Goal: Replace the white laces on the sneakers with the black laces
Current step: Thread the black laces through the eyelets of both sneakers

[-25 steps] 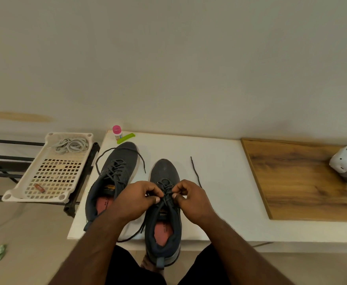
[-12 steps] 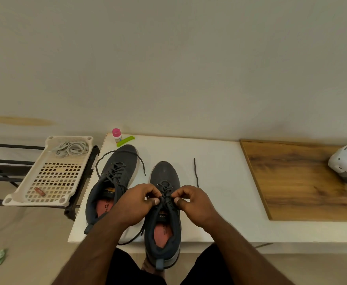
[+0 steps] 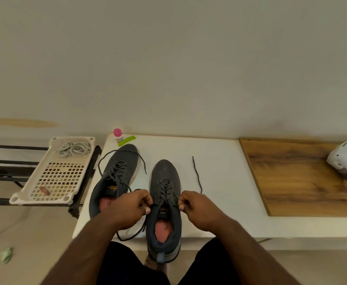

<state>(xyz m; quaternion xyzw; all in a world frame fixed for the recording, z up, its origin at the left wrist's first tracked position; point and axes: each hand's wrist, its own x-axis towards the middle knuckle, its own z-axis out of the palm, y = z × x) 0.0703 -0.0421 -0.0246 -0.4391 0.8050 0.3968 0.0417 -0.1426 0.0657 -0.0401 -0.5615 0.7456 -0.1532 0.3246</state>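
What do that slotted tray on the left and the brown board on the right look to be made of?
The tray looks like moulded cream plastic, matte, with a punched grid. The board seems wood or wood-look laminate: brown grain streaks, slight sheen.

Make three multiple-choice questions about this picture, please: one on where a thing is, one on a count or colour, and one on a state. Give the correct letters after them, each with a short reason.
1. Where do the white laces lie?
A. in the cream perforated tray
B. on the wooden board
C. inside a sneaker

2. What colour is the cap of the small bottle at the far edge of the white table?
A. blue
B. pink
C. black

3. What are the hands doing?
A. both rest flat on the table
B. one lifts the tray
C. each pinches a black lace at the right sneaker

Answers:
1 A, the pale bundle sits at the tray's far end.
2 B, the cap is pink, beside a green strip.
3 C, the left hand and the right hand have curled fingers on the lace at either side of the tongue.
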